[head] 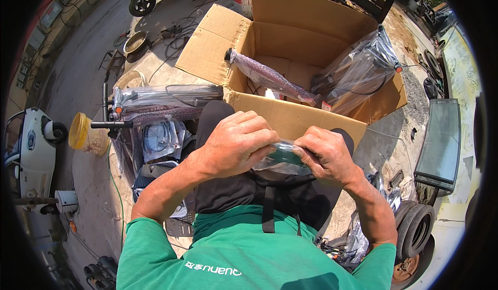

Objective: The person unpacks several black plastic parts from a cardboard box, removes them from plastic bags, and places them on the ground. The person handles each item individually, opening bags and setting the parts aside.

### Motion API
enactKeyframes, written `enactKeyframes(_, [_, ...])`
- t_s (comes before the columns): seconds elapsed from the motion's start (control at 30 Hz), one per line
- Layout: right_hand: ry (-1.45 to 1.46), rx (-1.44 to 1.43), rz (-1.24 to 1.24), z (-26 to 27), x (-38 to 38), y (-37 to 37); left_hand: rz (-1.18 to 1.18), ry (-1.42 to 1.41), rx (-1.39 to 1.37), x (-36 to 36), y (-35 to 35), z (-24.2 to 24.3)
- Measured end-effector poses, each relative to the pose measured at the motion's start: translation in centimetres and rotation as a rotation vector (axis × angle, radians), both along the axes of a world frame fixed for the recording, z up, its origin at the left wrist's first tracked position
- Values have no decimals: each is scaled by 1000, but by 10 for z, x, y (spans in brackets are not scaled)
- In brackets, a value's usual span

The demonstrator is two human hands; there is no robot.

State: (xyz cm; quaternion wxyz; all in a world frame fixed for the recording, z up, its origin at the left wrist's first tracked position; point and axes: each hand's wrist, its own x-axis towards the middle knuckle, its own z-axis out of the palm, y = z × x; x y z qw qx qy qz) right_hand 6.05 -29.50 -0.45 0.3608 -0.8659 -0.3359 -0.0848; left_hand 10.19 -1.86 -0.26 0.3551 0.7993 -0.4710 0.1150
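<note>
A clear plastic bag [283, 158] is stretched between my two hands above my lap. My left hand [242, 144] pinches one end of its upper edge between thumb and fingers, and my right hand [328, 154] grips the other end. Green shows through the plastic; whether anything lies inside cannot be told. Just beyond my hands stands a cardboard box [295, 113] with its flaps spread. A bubble-wrapped tube [272, 74] leans across the box's near left corner. At its right side rests a plastic-wrapped part [360, 70] with an orange reflector.
To the left lie plastic-wrapped fork-like parts [167, 95] with black handles, near packets [161, 138] over a plastic basket [146, 181]. A yellowish bucket [87, 134] stands farther left. Tyres [416, 227] and a glass panel [439, 142] are at right. A green hose [116, 189] crosses the ground.
</note>
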Motion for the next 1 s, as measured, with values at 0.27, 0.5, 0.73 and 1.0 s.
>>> enactKeyframes(0.27, [376,29,-7,17,6,-2,54,70,-45,4,23,-8])
enactKeyframes(0.5, [772,-42,-134,32,12,1,-9,410,-46,15,20,-21])
enactKeyframes(0.73, [854,-159,-128,25,15,3,21,829,28,13,15,-17])
enactKeyframes(1.0, [163,-184,-269,40,-4,33,45,1170,42,14,12,-16])
